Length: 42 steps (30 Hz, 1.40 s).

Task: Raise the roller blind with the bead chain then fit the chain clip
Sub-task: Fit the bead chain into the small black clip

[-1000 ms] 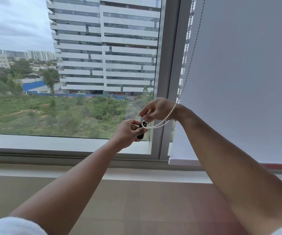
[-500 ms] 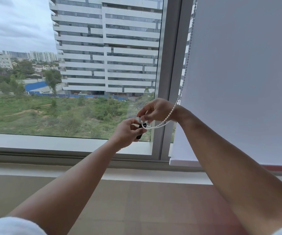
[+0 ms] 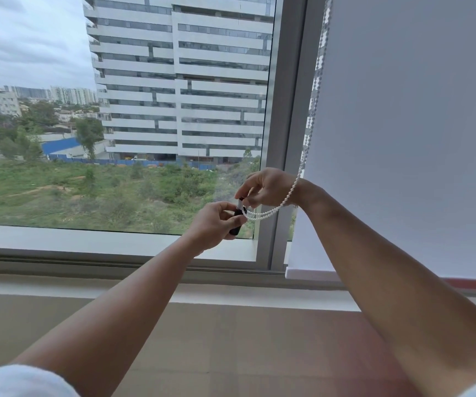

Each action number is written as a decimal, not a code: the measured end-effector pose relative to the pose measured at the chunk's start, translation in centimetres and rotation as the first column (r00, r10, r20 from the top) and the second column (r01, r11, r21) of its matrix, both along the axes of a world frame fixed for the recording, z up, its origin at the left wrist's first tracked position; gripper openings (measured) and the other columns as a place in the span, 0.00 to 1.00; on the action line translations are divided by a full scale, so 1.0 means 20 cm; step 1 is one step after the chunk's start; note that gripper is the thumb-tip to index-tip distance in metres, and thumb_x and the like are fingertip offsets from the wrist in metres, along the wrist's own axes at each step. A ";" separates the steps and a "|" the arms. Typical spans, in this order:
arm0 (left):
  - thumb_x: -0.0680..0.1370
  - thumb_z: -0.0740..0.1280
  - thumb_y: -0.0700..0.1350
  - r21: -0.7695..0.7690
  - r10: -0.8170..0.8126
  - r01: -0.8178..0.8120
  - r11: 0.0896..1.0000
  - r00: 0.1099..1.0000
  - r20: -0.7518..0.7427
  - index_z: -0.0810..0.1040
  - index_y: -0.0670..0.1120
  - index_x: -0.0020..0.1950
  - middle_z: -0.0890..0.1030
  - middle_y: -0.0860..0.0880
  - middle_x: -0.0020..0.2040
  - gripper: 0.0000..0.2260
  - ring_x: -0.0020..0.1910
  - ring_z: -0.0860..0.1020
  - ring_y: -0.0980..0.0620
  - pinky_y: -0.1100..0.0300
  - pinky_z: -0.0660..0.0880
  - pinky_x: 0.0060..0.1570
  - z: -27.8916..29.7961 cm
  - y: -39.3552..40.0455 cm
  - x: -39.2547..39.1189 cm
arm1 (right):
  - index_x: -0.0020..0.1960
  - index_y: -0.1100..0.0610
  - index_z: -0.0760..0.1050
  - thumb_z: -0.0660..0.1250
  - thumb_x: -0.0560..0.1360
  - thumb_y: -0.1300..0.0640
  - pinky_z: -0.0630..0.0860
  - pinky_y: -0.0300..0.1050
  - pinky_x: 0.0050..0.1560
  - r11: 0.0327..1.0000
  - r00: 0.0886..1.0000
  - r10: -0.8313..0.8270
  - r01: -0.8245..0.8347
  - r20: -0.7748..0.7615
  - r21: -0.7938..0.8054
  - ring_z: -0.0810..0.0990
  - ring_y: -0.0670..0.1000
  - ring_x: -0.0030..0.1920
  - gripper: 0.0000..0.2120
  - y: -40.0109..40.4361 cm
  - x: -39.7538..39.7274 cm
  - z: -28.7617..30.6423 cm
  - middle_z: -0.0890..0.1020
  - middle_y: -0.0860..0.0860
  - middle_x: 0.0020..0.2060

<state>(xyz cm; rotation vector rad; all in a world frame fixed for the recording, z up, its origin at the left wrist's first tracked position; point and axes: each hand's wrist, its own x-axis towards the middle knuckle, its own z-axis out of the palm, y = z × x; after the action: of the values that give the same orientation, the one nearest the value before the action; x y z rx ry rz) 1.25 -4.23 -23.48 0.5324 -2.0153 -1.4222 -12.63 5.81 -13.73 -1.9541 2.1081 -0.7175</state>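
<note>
Head view: the chain clip [image 3: 237,222] is pinched by the left hand [image 3: 213,224], the bead chain [image 3: 271,211] loop by the right hand [image 3: 265,188], near the frame; the roller blind [image 3: 402,133] hangs low, fitting judged unfinished.

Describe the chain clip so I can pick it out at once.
Start at the grey window post left of the white blind and follow the bead chain down to where both hands meet. The clip is the small dark piece pinched in the left hand, its top under the right hand's fingers. It is the only black item among white beads.
</note>
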 end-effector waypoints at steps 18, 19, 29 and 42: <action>0.77 0.71 0.42 0.063 -0.090 0.092 0.994 0.995 -0.030 0.81 0.38 0.57 0.82 0.32 0.55 0.11 0.49 0.81 0.46 0.57 0.84 0.43 0.02 0.03 0.03 | 0.58 0.64 0.81 0.73 0.74 0.63 0.81 0.54 0.57 0.999 0.993 -0.032 0.034 0.114 -0.023 0.85 0.61 0.51 0.13 0.05 0.01 -0.01 0.85 0.63 0.49; 0.77 0.72 0.42 0.077 -0.094 0.096 0.992 0.995 -0.034 0.81 0.39 0.56 0.83 0.33 0.54 0.10 0.48 0.82 0.46 0.57 0.84 0.43 0.02 0.04 0.03 | 0.58 0.64 0.81 0.73 0.74 0.63 0.81 0.54 0.58 0.999 0.992 -0.034 0.037 0.118 -0.023 0.85 0.61 0.51 0.13 0.05 0.01 -0.01 0.85 0.63 0.50; 0.75 0.74 0.41 0.091 -0.059 0.068 0.994 0.994 -0.091 0.80 0.41 0.52 0.84 0.44 0.43 0.08 0.42 0.83 0.52 0.58 0.83 0.40 0.02 0.03 0.02 | 0.57 0.63 0.82 0.70 0.74 0.67 0.81 0.54 0.58 0.999 0.994 -0.027 0.032 0.110 -0.044 0.85 0.61 0.50 0.12 0.05 0.00 0.00 0.86 0.63 0.49; 0.73 0.76 0.42 0.120 0.020 -0.001 0.993 0.987 -0.162 0.79 0.39 0.53 0.85 0.43 0.44 0.13 0.40 0.84 0.53 0.56 0.84 0.40 0.01 0.03 0.00 | 0.55 0.65 0.83 0.72 0.73 0.68 0.83 0.46 0.50 0.981 0.994 0.030 -0.008 0.109 -0.192 0.83 0.56 0.43 0.10 0.05 0.00 -0.01 0.85 0.63 0.48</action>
<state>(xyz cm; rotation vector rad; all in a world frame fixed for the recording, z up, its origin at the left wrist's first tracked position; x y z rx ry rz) 1.15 -3.67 -23.33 0.4604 -1.8050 -1.5361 -12.69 6.73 -14.03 -1.9723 2.0185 -1.0350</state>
